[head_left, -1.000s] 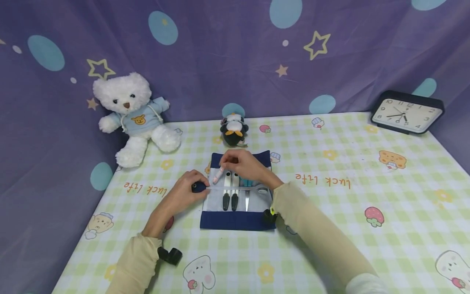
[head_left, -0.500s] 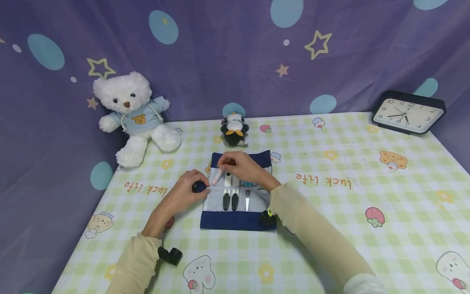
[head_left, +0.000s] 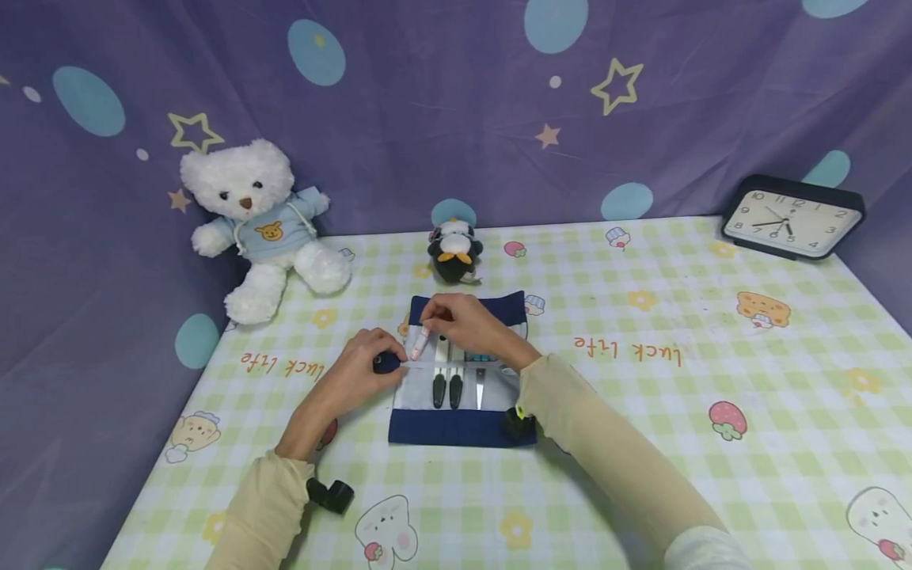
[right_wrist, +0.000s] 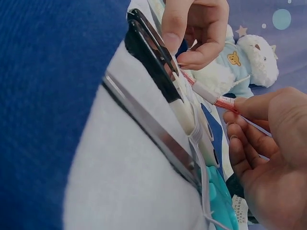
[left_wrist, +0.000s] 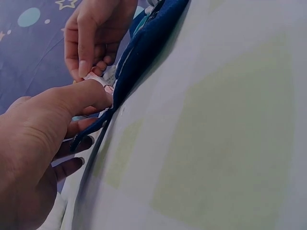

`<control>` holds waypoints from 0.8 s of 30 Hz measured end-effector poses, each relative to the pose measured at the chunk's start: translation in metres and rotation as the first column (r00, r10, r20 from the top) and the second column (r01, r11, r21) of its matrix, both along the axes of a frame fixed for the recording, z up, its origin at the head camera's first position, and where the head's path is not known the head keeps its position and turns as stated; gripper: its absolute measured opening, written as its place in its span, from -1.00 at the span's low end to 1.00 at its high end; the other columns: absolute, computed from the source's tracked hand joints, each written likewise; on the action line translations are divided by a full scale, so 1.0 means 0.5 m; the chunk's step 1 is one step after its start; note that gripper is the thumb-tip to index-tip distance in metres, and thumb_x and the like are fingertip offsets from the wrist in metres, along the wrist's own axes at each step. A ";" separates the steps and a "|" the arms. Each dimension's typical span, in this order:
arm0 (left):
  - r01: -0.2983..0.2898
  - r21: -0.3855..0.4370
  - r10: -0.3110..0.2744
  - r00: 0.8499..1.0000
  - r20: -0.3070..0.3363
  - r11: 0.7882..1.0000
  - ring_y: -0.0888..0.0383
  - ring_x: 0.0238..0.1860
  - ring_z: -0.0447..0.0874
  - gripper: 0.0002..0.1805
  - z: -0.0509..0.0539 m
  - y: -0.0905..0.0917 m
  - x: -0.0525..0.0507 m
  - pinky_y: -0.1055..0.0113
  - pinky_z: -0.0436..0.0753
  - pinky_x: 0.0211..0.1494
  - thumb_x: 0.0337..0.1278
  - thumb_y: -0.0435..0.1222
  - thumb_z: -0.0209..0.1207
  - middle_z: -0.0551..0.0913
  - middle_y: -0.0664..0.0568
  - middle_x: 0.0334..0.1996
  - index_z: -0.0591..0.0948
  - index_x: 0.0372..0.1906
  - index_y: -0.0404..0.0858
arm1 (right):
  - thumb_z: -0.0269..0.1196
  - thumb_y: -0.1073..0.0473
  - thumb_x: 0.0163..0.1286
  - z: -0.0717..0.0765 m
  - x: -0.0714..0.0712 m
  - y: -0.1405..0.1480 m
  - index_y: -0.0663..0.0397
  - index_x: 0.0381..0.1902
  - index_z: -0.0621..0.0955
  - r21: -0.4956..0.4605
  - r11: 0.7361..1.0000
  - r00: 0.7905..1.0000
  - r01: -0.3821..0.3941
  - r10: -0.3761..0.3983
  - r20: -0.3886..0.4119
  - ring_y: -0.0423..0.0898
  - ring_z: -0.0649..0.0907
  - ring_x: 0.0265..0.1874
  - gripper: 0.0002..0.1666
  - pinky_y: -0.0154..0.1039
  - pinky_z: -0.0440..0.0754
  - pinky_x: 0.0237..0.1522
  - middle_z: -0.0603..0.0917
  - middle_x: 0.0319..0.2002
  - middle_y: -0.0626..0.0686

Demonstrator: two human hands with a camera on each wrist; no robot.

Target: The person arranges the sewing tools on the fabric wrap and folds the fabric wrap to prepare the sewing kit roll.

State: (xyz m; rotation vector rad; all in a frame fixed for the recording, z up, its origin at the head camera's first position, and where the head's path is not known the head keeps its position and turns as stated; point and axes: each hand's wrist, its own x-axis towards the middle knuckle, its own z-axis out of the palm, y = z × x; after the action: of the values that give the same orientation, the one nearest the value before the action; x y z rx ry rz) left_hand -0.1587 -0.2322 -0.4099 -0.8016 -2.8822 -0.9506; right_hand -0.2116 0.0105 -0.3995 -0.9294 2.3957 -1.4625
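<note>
A navy pouch [head_left: 461, 427] with a pale lining lies unfolded on the table. My left hand [head_left: 363, 364] pinches its left edge, where a white elastic band [right_wrist: 194, 136] crosses the lining. Between thumb and fingers, my right hand [head_left: 466, 321] pinches a slim pink-and-white stick [right_wrist: 206, 92], slanted with its lower end by the band near my left fingertips. Whether that end is under the band, I cannot tell. Beneath the band lie two slim tools [head_left: 447, 390] with black and white parts, and a metal blade [head_left: 480, 388]. Beside them shows a teal piece [right_wrist: 220, 196], partly covered by my right hand.
Behind the pouch sits a small penguin plush [head_left: 454, 252]. A white teddy bear [head_left: 267, 229] leans at the back left, and a black-framed clock [head_left: 791, 218] stands at the back right. Checked cloth covers the table [head_left: 627, 459], with a purple curtain [head_left: 427, 119] behind.
My right hand and forearm have shifted slightly left, and the stick has come a little lower towards the band. My left hand keeps its place on the pouch's edge.
</note>
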 end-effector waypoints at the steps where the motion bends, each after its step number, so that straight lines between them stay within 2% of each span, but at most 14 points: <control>1: 0.003 -0.009 -0.003 1.000 -0.009 1.000 0.00 -0.06 0.49 -0.90 0.001 0.000 0.000 -0.01 0.48 0.06 0.21 -0.31 0.42 0.63 0.07 -0.15 0.72 -0.22 -0.11 | 0.19 0.26 0.60 0.001 0.000 0.000 0.23 -0.02 0.68 0.003 1.000 1.000 0.000 0.000 -0.004 0.01 0.67 -0.29 -0.82 -0.25 0.59 -0.22 0.70 -0.21 0.04; 9: 0.029 -0.071 -0.035 0.995 -0.092 0.997 0.01 -0.10 0.51 -0.91 0.000 0.002 -0.004 -0.01 0.47 0.07 0.18 -0.30 0.44 0.64 0.09 -0.19 0.73 -0.26 -0.12 | 0.19 0.27 0.60 -0.001 0.001 -0.003 0.23 -0.02 0.68 0.016 1.000 0.999 0.012 -0.012 -0.042 -0.10 0.63 -0.32 -0.83 -0.25 0.60 -0.23 0.69 -0.20 0.03; 17: 0.037 -0.109 -0.053 0.988 -0.148 0.993 0.02 -0.12 0.53 -0.90 -0.001 0.000 -0.003 -0.01 0.47 0.05 0.16 -0.30 0.45 0.66 0.09 -0.19 0.74 -0.26 -0.12 | 0.18 0.29 0.60 -0.002 0.002 -0.009 0.26 0.00 0.67 0.014 1.000 0.997 0.009 -0.008 -0.074 -0.14 0.64 -0.30 -0.82 -0.26 0.61 -0.22 0.70 -0.17 0.04; 20: 0.044 -0.158 -0.076 0.975 -0.207 0.987 0.02 -0.13 0.52 -0.89 0.004 0.003 -0.001 -0.01 0.46 0.01 0.13 -0.28 0.47 0.66 0.07 -0.19 0.75 -0.26 -0.12 | 0.19 0.29 0.60 -0.002 0.002 -0.009 0.26 0.00 0.67 0.013 1.000 0.997 0.010 -0.009 -0.076 -0.13 0.65 -0.29 -0.82 -0.26 0.61 -0.21 0.70 -0.16 0.05; 24: 0.059 -0.227 -0.125 0.949 -0.288 0.972 0.00 -0.15 0.51 -0.89 0.011 0.008 0.002 0.00 0.47 -0.05 0.12 -0.27 0.49 0.67 0.04 -0.20 0.77 -0.27 -0.13 | 0.19 0.28 0.60 -0.003 0.001 -0.008 0.26 0.00 0.67 0.013 1.000 0.997 0.009 -0.008 -0.073 -0.13 0.65 -0.28 -0.82 -0.25 0.61 -0.21 0.70 -0.16 0.04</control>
State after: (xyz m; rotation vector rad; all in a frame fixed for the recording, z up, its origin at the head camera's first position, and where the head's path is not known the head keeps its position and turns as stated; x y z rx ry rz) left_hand -0.1576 -0.2283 -0.4042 -1.0056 -2.7262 -0.4699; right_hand -0.2110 0.0062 -0.4012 -0.9866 2.4603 -1.4385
